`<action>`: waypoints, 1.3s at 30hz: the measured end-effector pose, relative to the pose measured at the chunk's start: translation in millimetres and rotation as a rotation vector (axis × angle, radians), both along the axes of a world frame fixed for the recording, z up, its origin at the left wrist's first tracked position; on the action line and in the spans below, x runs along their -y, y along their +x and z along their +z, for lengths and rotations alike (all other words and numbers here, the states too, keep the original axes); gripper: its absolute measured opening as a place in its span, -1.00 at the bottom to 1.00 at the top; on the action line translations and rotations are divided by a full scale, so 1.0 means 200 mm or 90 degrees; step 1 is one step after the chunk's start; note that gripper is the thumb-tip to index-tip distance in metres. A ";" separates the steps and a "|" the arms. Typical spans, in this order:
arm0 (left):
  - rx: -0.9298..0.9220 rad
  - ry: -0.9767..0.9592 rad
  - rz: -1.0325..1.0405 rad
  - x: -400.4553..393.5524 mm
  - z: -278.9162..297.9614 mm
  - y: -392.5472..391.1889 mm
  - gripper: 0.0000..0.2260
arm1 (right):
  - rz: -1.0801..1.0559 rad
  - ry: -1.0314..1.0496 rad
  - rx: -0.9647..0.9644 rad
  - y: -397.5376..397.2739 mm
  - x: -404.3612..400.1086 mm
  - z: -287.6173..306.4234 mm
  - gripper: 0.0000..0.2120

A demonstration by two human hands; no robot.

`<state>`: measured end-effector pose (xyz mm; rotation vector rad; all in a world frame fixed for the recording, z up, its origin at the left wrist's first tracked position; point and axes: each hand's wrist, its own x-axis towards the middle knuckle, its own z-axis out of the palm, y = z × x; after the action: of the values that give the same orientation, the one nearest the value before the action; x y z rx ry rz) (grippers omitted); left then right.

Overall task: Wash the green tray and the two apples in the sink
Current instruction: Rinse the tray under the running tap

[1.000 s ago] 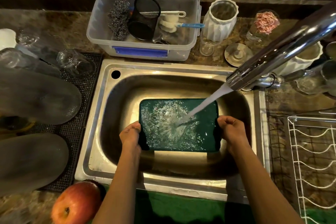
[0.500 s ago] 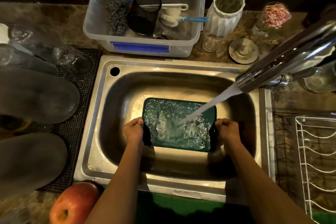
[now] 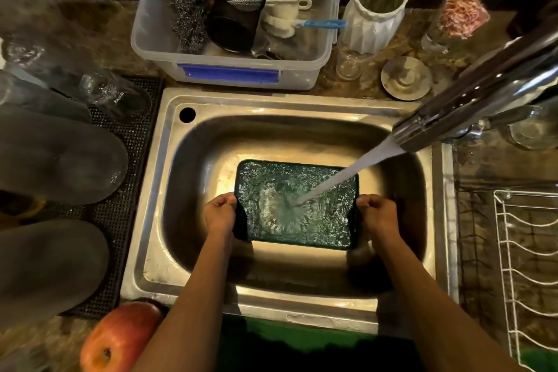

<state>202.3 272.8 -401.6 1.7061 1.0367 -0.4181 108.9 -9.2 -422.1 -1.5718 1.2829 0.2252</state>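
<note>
I grip the tray (image 3: 297, 205) by its short edges, left hand (image 3: 219, 214) and right hand (image 3: 378, 214), low in the sink (image 3: 302, 106) under the stream (image 3: 356, 166). Rinse in progress. One apple (image 3: 117, 338) waits unwashed on the counter; the second is not visible.

green tray (image 3: 305, 190) levelled, water stream (image 3: 347, 172) now striking lower, nearer centre

Apple (image 3: 120, 338) cut by bottom edge (second apple unseen).

Wet green tray (image 3: 297, 205) level in sink (image 3: 280, 290); red apple (image 3: 119, 338) on counter.
</note>
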 end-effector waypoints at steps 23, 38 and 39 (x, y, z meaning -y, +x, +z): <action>0.369 0.413 -0.729 0.02 0.54 -0.61 -0.58 | 0.060 0.067 0.122 -0.26 -0.12 0.39 -0.75; 0.299 0.556 -0.825 -0.03 0.49 -0.93 -0.39 | -0.087 0.173 0.328 -0.36 -0.13 0.73 -0.83; 0.296 0.558 -0.825 -0.03 0.49 -0.93 -0.39 | -0.116 0.186 0.344 -0.33 -0.09 0.77 -0.82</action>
<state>16.2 279.2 -303.8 2.9507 -0.4690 -0.3167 43.0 9.6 -269.1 -1.1513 0.9102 -0.1207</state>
